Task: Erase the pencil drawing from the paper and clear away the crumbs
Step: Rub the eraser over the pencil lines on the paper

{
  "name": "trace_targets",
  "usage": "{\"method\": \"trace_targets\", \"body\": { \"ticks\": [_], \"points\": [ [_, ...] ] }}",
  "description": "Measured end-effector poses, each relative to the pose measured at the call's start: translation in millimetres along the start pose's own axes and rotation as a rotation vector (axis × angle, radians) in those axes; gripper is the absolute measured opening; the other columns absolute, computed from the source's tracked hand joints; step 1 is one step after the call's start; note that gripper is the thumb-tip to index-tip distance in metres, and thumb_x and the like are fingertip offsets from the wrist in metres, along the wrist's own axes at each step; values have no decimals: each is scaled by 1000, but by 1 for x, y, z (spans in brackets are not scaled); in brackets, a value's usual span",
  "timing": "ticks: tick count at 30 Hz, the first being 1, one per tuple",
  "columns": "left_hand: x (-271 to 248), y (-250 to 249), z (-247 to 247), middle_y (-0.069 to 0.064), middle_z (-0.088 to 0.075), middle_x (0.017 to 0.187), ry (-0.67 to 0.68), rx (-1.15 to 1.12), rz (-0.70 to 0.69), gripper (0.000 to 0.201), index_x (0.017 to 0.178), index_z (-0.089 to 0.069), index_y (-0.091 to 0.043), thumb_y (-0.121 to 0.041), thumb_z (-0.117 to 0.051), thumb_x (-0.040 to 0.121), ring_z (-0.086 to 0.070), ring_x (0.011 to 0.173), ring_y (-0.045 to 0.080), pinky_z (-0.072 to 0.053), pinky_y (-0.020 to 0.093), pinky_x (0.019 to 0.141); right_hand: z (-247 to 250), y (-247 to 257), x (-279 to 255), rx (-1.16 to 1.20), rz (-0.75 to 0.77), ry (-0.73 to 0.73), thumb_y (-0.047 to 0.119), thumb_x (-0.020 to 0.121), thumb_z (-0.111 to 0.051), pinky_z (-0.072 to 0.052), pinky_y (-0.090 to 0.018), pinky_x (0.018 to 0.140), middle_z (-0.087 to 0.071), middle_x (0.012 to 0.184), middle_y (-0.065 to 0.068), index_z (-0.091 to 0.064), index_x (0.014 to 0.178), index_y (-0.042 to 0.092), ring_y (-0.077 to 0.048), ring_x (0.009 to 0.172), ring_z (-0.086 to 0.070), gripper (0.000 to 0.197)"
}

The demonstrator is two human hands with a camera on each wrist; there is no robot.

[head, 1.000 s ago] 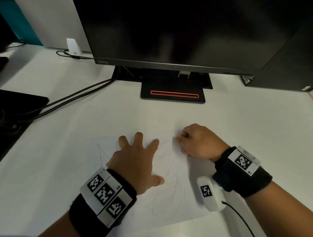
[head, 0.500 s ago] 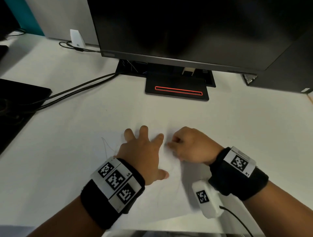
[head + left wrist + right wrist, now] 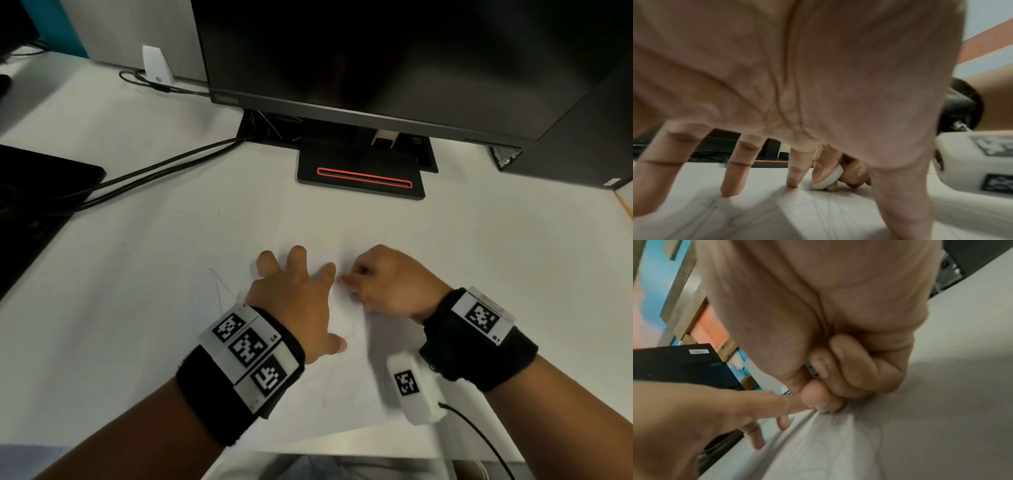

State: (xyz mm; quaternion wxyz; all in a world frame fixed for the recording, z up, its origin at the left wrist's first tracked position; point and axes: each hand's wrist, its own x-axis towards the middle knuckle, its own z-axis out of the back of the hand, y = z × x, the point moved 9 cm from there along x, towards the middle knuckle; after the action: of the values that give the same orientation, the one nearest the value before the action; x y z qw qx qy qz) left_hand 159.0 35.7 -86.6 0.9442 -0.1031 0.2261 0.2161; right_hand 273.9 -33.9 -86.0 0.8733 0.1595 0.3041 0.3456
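A white sheet of paper [image 3: 329, 394] with faint pencil lines [image 3: 219, 291] lies on the white desk near its front edge. My left hand [image 3: 294, 294] rests flat on the paper with fingers spread, its fingertips [image 3: 791, 183] pressing the sheet down. Just to its right, my right hand [image 3: 380, 281] is curled and pinches a small white eraser [image 3: 827, 179] between thumb and fingers, its lower edge on the paper [image 3: 818, 211]. In the right wrist view the eraser [image 3: 823, 408] shows only as a pale sliver under the pinching fingertips. No crumbs can be made out.
A black monitor [image 3: 376, 61] on a stand with a red-lined base [image 3: 363, 178] stands behind the paper. Black cables [image 3: 154, 171] run left to a dark device [image 3: 37, 185]. A dark case [image 3: 589, 137] sits at the back right. The desk's front edge [image 3: 342, 448] is close.
My right hand with the eraser has slid left across the paper until it nearly touches the left hand's index finger. The left hand stays spread on the sheet.
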Motion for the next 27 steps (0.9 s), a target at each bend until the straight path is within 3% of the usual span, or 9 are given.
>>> {"method": "trace_targets", "body": {
  "ticks": [2,5,8,10,14,18,22,27],
  "points": [
    [0,0,0,2,-14,143,-9,5,-1,101,151,-11,-41,-76,-63,73,-20,127,38,-36,33,71,-1,-3,1,28,-25,11,27,92,-57,-45,-33,55,-63,64,-17,-65,76,-6,-17,54,-52,38],
    [0,0,-1,4,-13,145,-8,9,-1,102,153,-8,-40,-76,-62,74,-20,128,39,-37,33,71,20,-15,6,66,-74,-137,24,90,-56,-45,-32,54,-64,64,-17,-63,74,-7,-18,53,-51,35],
    [0,0,-1,3,-14,143,-9,3,-2,102,152,-9,-40,-76,-63,74,-20,127,38,-36,33,70,-2,1,0,18,2,-28,28,91,-56,-50,-39,56,-68,71,-21,-64,75,-5,-18,55,-54,38],
    [0,1,0,3,-14,143,-17,15,-1,102,153,-9,-40,-77,-62,74,-21,127,39,-35,33,71,-3,-3,0,43,-26,-13,28,91,-57,-46,-37,54,-63,64,-17,-64,76,-6,-19,54,-52,38],
    [0,-1,-1,4,-14,145,-14,28,-3,103,153,-7,-39,-78,-60,74,-21,128,40,-34,34,73,23,-20,3,86,-96,-190,23,87,-55,-43,-31,53,-61,62,-17,-61,71,-8,-21,55,-52,35],
    [0,1,0,4,-14,145,-23,33,2,103,153,-8,-40,-78,-61,74,-22,128,40,-36,33,71,-5,-7,-6,51,-37,-26,26,91,-57,-40,-31,53,-57,60,-14,-59,70,-6,-18,51,-47,38],
    [0,0,0,4,-13,147,-19,41,8,103,153,-8,-40,-79,-60,74,-22,129,40,-36,34,72,27,-31,-4,92,-130,-210,21,87,-55,-36,-27,49,-50,55,-7,-53,58,7,-18,46,-42,32],
    [-1,1,-1,4,-13,146,-22,42,8,103,153,-8,-41,-79,-60,73,-23,128,39,-36,34,71,-6,-7,-12,33,-24,-40,26,93,-57,-40,-29,54,-53,56,-3,-56,62,3,-15,50,-46,38]
  ]
}}
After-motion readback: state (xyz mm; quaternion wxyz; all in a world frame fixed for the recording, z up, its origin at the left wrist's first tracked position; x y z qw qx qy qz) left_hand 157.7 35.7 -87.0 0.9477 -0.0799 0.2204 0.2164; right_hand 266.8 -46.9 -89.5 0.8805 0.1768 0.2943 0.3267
